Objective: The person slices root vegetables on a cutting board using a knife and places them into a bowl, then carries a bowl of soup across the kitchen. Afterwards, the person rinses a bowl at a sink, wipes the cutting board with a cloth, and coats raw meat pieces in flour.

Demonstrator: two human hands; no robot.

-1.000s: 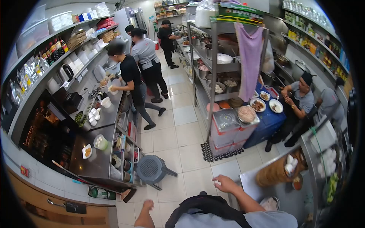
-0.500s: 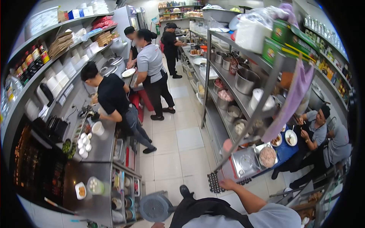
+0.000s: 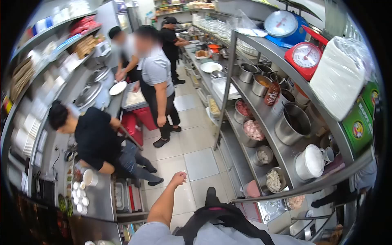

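My left hand point(image 3: 178, 179) swings out in front of my body, over the tiled floor. Its fingers are curled in loosely, and I see nothing in them. It touches nothing; the nearest things are the floor tiles point(image 3: 200, 163) and the black apron point(image 3: 222, 218) on my front. My right hand is out of view.
On the right, a metal rack point(image 3: 261, 114) holds pots, a red scale point(image 3: 304, 57) and a white bucket point(image 3: 309, 161). At left, a person in black point(image 3: 98, 134) bends over a steel counter point(image 3: 100, 192). Another person in grey point(image 3: 155, 69) stands in the aisle ahead.
I have moved forward along the aisle, and the rack looms closer. My left hand has risen from the bottom edge to the middle; my right hand has left the view.
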